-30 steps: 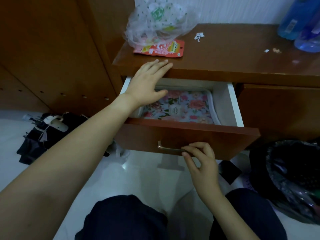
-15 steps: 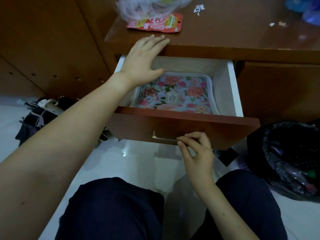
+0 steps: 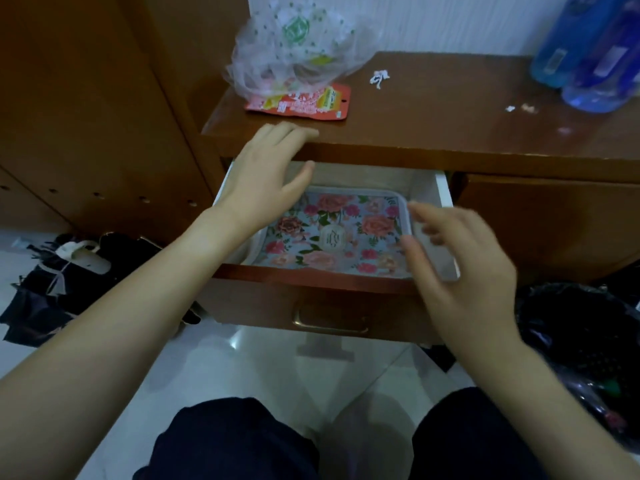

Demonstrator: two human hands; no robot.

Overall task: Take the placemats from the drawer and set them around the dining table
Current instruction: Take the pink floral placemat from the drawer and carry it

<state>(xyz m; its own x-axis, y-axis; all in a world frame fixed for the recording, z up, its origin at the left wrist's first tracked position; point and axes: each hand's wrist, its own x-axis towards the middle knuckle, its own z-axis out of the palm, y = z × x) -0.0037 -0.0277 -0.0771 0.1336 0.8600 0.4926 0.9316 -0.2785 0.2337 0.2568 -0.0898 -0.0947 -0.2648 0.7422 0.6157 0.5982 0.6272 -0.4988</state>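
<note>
The wooden drawer [image 3: 311,306] stands pulled out below the desk top. Floral placemats [image 3: 332,233] with a pale rim lie flat inside it. My left hand [image 3: 266,178] hovers over the drawer's left rear corner, fingers spread, fingertips at the desk's front edge, holding nothing. My right hand [image 3: 460,265], blurred by motion, is above the drawer's right front corner with fingers apart, close to the placemats' right edge. Whether it touches them is unclear. The brass handle [image 3: 330,323] on the drawer front is free.
On the desk top [image 3: 450,109] lie a plastic bag [image 3: 298,46], a red packet [image 3: 301,102] and blue bottles [image 3: 588,53] at the far right. A black bin bag [image 3: 588,348] sits on the floor to the right, dark clothes [image 3: 69,282] to the left. My knees are below.
My right hand has let go of the drawer handle and risen over the drawer's right side. The left hand stays near the desk edge. The view has tilted up.
</note>
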